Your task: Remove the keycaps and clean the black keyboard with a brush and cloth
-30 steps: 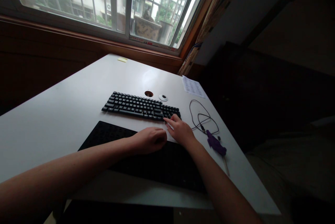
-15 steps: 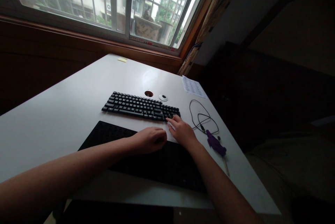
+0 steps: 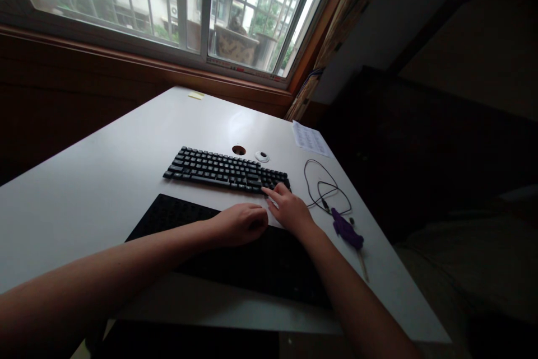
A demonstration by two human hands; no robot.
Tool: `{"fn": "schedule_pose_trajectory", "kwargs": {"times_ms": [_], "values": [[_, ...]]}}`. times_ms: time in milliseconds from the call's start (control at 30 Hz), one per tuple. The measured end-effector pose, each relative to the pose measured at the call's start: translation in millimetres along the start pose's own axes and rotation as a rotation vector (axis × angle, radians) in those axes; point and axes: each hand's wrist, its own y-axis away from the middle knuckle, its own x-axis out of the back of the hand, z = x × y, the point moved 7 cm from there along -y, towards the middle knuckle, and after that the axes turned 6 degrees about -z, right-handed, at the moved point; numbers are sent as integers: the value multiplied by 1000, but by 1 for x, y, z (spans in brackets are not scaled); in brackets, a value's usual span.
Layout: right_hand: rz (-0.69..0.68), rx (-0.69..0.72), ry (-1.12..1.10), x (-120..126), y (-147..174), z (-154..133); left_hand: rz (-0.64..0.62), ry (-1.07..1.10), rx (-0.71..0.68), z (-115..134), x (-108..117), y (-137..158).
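A black keyboard (image 3: 218, 170) with its rows of keycaps lies across the white desk. At its front right corner is my right hand (image 3: 291, 210), fingers stretched out and apart, the index fingertip on or just over the near edge of the keys. Closer to me lies a black panel (image 3: 252, 269), with rows of small openings or bumps showing at its left end. Over this panel my left hand (image 3: 241, 223) is closed, fingers curled inward; whatever they may hold is hidden.
Right of the keyboard lie a looped black cable (image 3: 336, 186), a purple object (image 3: 347, 230) with a thin stick, and a small dark piece (image 3: 352, 220). Behind are a round hole (image 3: 239, 150), a white ring (image 3: 262, 156), a printed sheet (image 3: 310, 139) and a yellow note (image 3: 196, 95).
My right hand has shifted slightly left, its index fingertip moving along the keyboard's near edge. The left hand, keyboard and panel have stayed put.
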Motion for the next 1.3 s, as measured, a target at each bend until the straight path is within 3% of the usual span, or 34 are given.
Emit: {"fn": "schedule_pose_trajectory", "kwargs": {"times_ms": [1300], "values": [[6,-21,-75,-4,6,10,-5,0,4,2,1,-1]]}}
